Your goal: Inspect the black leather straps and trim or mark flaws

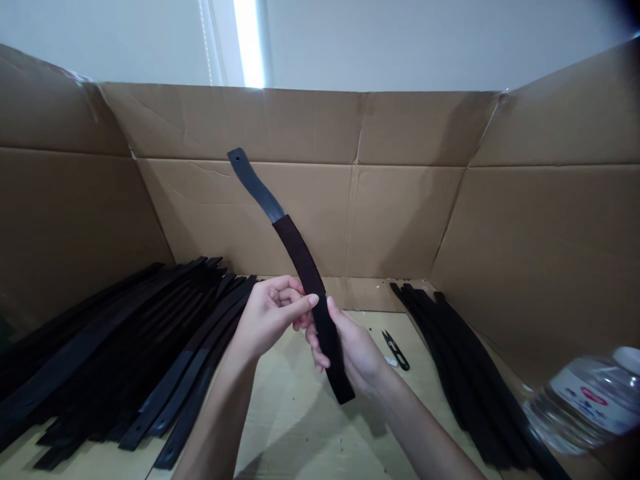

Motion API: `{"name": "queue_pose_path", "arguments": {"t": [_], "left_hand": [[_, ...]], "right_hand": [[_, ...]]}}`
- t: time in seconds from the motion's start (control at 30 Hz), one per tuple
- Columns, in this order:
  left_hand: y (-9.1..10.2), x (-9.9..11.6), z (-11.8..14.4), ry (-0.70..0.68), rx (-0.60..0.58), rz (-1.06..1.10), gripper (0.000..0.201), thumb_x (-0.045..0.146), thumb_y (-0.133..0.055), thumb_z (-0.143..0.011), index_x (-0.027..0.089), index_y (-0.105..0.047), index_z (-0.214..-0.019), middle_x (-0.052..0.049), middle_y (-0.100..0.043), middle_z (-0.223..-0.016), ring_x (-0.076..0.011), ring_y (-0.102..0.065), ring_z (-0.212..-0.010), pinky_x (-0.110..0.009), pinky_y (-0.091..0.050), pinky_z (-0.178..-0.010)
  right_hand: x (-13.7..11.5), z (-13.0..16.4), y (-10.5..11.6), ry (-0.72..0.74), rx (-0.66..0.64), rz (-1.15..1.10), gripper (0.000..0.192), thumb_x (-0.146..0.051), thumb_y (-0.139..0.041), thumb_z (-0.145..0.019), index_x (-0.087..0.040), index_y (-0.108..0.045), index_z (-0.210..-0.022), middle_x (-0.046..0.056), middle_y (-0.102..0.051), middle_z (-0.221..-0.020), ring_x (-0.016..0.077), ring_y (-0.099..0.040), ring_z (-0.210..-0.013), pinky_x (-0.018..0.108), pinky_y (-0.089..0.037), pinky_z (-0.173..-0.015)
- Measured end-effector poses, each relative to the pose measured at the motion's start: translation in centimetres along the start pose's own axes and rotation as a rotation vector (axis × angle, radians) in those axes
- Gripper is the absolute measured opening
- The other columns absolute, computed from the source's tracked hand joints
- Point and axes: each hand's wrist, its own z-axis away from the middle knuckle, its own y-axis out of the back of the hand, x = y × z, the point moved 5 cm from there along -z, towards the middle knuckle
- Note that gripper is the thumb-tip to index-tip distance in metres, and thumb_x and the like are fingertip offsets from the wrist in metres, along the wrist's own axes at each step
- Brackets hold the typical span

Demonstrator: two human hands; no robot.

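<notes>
A long, slightly curved dark strap is held up at a slant in front of me. Its upper end is a bare grey-blue strip with a small hole, and the rest is covered in black fabric. My right hand wraps round the lower part, thumb along its right edge. Pinching the left edge, my left hand has its thumb on the fabric and its other fingers partly behind. Below the hands lies the pale tabletop.
A large pile of similar dark straps lies at the left. Several more straps lie at the right, beside a clear plastic bottle. Black thread snips rest on the table. Cardboard walls enclose the back and sides.
</notes>
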Motion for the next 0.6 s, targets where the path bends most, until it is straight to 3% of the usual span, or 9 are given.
{"name": "queue_pose_path", "arguments": {"t": [0.1,0.3,0.6], "left_hand": [[-0.3,-0.1,0.0,0.002,0.004,-0.024,0.026,0.026,-0.076,-0.072,0.015,-0.053,-0.068,0.001,-0.060,-0.049,-0.0090,-0.052,-0.042,-0.020,-0.042,-0.044],[-0.8,0.2,0.1,-0.029,0.003,-0.132,0.022,0.024,-0.073,-0.075,0.014,-0.055,-0.067,0.003,-0.058,-0.048,-0.0079,-0.051,-0.043,-0.018,-0.039,-0.044],[-0.2,0.8,-0.1,-0.162,-0.264,-0.129,0.025,0.033,-0.060,-0.089,0.011,-0.067,-0.081,-0.004,-0.064,-0.068,-0.0124,-0.058,-0.062,-0.024,-0.048,-0.062]], "right_hand": [[-0.1,-0.1,0.1,0.003,0.050,0.044,0.054,-0.056,-0.034,-0.097,-0.013,-0.062,-0.080,-0.003,-0.048,-0.054,0.0053,-0.036,-0.035,0.019,-0.034,-0.037],[0.2,-0.2,0.9,-0.003,0.160,0.140,0.058,-0.062,-0.039,-0.093,-0.016,-0.054,-0.062,-0.007,-0.039,-0.042,0.0053,-0.032,-0.028,0.017,-0.029,-0.030],[0.0,0.0,0.9,-0.051,0.109,0.134,0.055,-0.064,-0.045,-0.091,-0.016,-0.057,-0.068,-0.008,-0.039,-0.041,0.0047,-0.030,-0.028,0.016,-0.027,-0.029]]}}
